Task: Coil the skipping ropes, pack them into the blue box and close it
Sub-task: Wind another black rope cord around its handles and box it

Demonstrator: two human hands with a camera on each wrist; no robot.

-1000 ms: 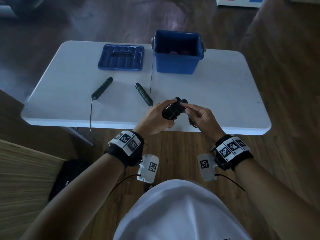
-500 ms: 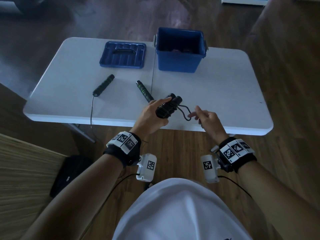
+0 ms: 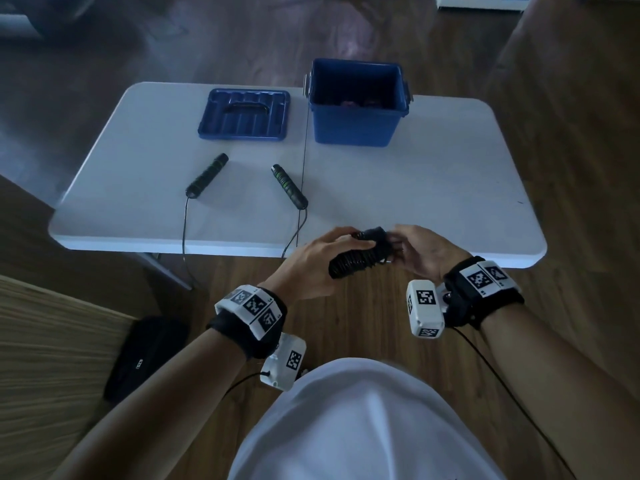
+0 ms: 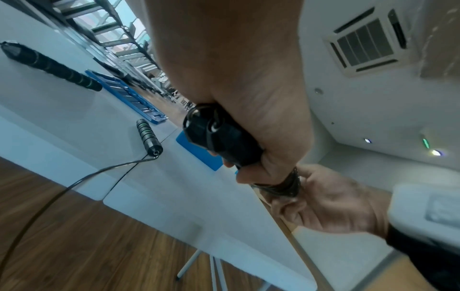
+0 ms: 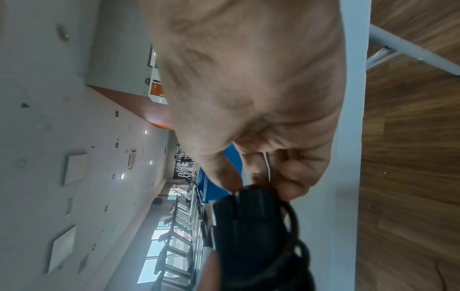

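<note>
One white desk (image 3: 433, 188) on a wooden floor. One blue box (image 3: 353, 123), open, at the far edge near the middle; dark and pinkish contents lie at its bottom, too dim to identify. One blue lid (image 3: 244, 116), lying flat just left of the box, apart from it.

Skipping ropes: two in view outside the box. One coiled rope (image 3: 358, 258) is held above the near edge of the desk, its two handles side by side with cord wound round them. The left hand (image 3: 311, 268) grips the bundle, fingers curled round the handles; the left wrist view shows the two handle ends projecting from the fist. The right hand (image 3: 424, 251) pinches the cord at the bundle's right end between thumb and fingers; the loose end itself is hidden behind the fingers.

One uncoiled rope (image 3: 185, 223) lies on the left half of the desk: two black handles with green bands, a left handle (image 3: 207, 174) and a right handle (image 3: 289, 185), well apart. Its thin cord runs from each handle over the near edge and drops out of sight; the middle of the cord cannot be seen.

One black bag (image 3: 145, 355) on the floor, below the near left corner.
</note>
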